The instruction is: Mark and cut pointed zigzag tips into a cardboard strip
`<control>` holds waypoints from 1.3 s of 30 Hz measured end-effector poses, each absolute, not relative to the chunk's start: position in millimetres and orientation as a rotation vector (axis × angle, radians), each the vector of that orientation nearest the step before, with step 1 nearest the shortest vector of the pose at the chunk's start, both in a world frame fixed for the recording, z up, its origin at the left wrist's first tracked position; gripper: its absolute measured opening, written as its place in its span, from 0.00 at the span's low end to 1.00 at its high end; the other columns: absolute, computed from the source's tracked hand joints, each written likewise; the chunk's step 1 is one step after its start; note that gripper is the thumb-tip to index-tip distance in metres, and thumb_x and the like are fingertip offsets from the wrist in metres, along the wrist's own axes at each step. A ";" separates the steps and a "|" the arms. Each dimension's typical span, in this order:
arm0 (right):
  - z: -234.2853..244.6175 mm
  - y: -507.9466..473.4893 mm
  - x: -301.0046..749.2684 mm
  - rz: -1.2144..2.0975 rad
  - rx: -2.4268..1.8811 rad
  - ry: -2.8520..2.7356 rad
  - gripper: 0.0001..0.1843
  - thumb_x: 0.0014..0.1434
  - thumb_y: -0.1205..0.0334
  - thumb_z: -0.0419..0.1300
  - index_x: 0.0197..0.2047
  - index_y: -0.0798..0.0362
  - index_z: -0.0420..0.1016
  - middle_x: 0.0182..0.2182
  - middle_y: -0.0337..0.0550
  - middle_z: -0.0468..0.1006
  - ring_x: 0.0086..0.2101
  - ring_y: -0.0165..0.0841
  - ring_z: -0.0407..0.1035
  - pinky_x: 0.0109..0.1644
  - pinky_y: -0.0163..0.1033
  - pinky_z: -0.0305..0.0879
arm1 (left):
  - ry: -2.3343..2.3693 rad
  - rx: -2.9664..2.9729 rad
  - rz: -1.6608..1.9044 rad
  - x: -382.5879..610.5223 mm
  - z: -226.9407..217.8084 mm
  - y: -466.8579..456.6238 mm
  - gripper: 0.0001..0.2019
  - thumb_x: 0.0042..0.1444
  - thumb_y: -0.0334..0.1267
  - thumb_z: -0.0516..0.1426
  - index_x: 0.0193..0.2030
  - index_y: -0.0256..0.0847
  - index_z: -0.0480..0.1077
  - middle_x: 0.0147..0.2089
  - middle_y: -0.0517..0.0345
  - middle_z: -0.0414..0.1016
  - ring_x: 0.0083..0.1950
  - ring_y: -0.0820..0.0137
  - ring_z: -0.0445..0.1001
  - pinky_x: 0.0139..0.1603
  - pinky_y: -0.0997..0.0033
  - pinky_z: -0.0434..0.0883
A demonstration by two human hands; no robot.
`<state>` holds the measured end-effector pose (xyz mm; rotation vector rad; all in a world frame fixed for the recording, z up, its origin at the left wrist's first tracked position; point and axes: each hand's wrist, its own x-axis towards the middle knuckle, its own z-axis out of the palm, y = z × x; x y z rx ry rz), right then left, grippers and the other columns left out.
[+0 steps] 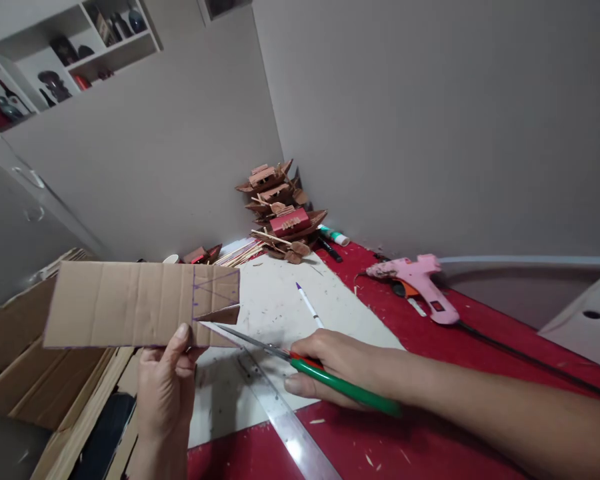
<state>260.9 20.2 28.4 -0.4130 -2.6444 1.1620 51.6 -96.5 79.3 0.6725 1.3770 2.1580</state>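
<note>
Head view, what I see: left hand (164,387) is pinched on the lower edge of a cardboard strip (130,305), thumb on the front face, holding it up above the table edge. The strip has purple pen lines (215,290) drawn at its right end. A cut runs in from that end, with a wedge flap lifted just above the blades.

Right hand (330,367) is closed around the green and red handles of the scissors (300,363). The blades are slightly parted, tips at the strip's lower right corner, in the cut.

Below the scissors a metal ruler (285,427) lies across a white sheet (275,307) on the red table (430,373). A white pen (309,305) rests on the sheet. The pink glue gun (420,283) sits well to the right, cord trailing off. Small wooden boat models (280,210) are stacked in the corner, a glue stick (334,235) beside them. More cardboard sheets (25,360) lie at left.
</note>
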 end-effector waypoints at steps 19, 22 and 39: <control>22.0 20.3 261.5 1.234 -0.428 -2.529 0.26 0.57 0.38 0.55 0.24 0.54 0.66 0.18 0.33 0.59 0.20 0.25 0.52 0.23 0.30 0.50 | 1.280 0.525 2.105 78.8 71.9 -90.7 0.17 0.38 0.31 0.72 0.37 0.43 0.75 0.30 0.67 0.78 0.32 0.73 0.78 0.27 0.79 0.76; 21.0 20.9 261.4 1.179 -0.441 -2.524 0.26 0.57 0.39 0.55 0.24 0.54 0.67 0.17 0.33 0.61 0.19 0.25 0.53 0.23 0.31 0.50 | 1.287 0.502 2.073 79.4 70.4 -92.1 0.15 0.37 0.31 0.72 0.31 0.41 0.74 0.25 0.69 0.75 0.31 0.73 0.77 0.27 0.78 0.77; 36.3 22.9 268.7 0.869 -0.528 -2.688 0.28 0.53 0.32 0.55 0.29 0.52 0.72 0.23 0.45 0.75 0.23 0.33 0.65 0.26 0.34 0.52 | 1.354 0.562 2.027 75.9 75.4 -100.0 0.19 0.38 0.33 0.72 0.40 0.41 0.75 0.33 0.65 0.79 0.28 0.75 0.76 0.26 0.78 0.76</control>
